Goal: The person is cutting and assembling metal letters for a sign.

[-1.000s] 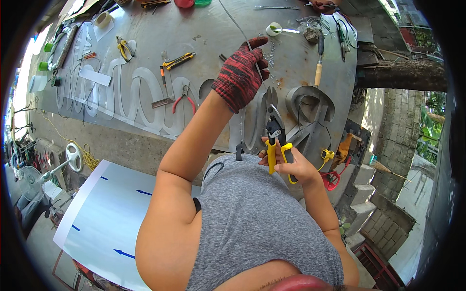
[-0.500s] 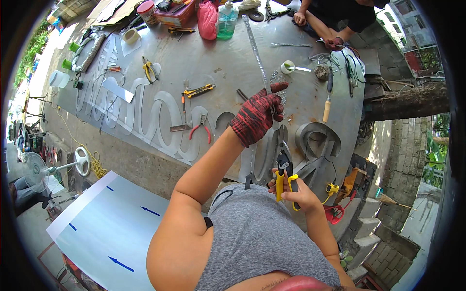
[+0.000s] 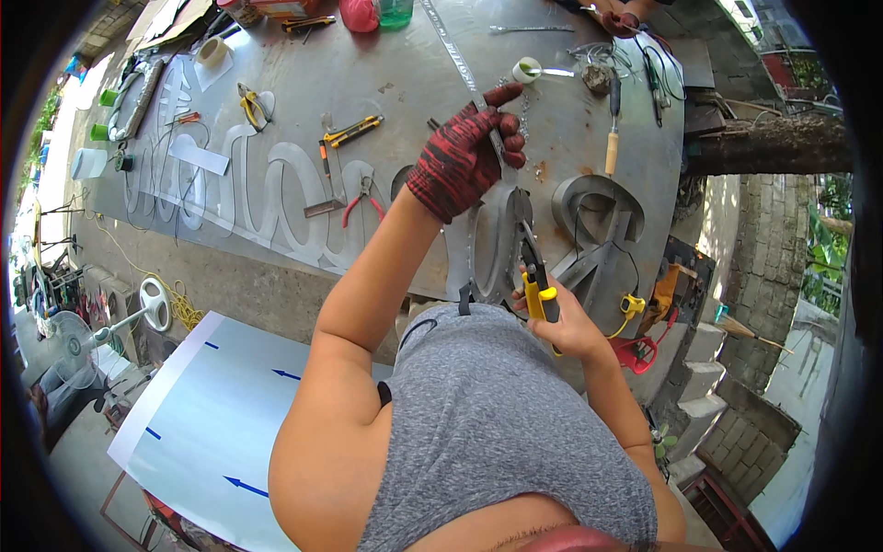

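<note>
My left hand (image 3: 464, 152), in a red and black knit glove, pinches a long thin metal strip (image 3: 455, 51) that runs away across the grey metal worktop (image 3: 395, 83). My right hand (image 3: 563, 317) is bare and grips yellow-handled tin snips (image 3: 533, 267) whose dark jaws point up toward the strip just below my left hand. Both hands are held above a bent sheet-metal letter shape (image 3: 593, 212) near the worktop's front edge.
Pliers and snips (image 3: 354, 129) and a wooden-handled tool (image 3: 612, 147) lie on the worktop among large cut metal script letters (image 3: 230, 184). A white cup (image 3: 526, 69) stands beyond my left hand. Another person's hand (image 3: 621, 17) works at the far edge. A white sheet (image 3: 212, 414) lies lower left.
The view has tilted so the worktop sits lower in the picture. My gloved left hand stays on the strip; my right hand keeps the snips just below it.
</note>
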`<state>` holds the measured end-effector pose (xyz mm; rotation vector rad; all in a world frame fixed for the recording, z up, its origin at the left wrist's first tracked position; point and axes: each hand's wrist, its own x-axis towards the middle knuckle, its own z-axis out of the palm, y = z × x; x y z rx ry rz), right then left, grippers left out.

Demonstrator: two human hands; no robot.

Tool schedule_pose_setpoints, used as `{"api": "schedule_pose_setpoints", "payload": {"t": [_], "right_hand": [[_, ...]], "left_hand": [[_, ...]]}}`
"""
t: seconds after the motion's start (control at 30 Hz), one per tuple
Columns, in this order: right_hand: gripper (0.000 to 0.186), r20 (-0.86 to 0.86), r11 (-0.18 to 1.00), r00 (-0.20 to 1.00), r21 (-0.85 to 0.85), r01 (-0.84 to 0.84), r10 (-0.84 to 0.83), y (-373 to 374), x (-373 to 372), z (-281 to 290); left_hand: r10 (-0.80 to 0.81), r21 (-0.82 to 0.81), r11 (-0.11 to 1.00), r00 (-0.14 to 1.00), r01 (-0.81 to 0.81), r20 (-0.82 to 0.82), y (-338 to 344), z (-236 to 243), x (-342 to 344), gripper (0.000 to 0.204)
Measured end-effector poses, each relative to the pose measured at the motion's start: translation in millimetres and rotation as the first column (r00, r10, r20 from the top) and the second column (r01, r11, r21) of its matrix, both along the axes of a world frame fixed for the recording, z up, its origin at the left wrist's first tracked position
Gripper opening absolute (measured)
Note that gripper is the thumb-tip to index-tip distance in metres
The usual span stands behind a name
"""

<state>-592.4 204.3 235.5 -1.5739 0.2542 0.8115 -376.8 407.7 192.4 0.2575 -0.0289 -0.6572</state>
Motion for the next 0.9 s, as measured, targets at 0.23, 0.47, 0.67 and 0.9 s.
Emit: {"api": "schedule_pose_setpoints", "payload": {"t": [0.23,0.47,0.67,0.9], "right_hand": [[0.08,0.112,0.985,0.994,-0.17,0.003,0.017,13.6,0.8,6.3],[0.079,0.216,0.943,0.967,-0.328,-0.055,0.131,17.2,1.7,16.3],[0.082,0.28,0.904,0.944,-0.427,-0.04,0.174,23.8,5.4,20.5],[0.08,0.151,0.968,0.986,-0.249,-0.031,0.07,12.6,-1.8,1.6]], "left_hand": [[0.044,-0.138,0.99,0.999,-0.04,0.025,1.3,-7.3,1.5,0.058],[-0.089,-0.521,0.847,0.994,0.105,0.055,5.9,-36.2,-4.0,0.042],[-0.088,-0.348,0.934,0.996,0.083,0.001,7.9,-25.1,-4.2,0.038],[0.193,0.344,0.918,0.98,-0.198,0.048,-9.3,9.9,-25.9,0.03]]}}
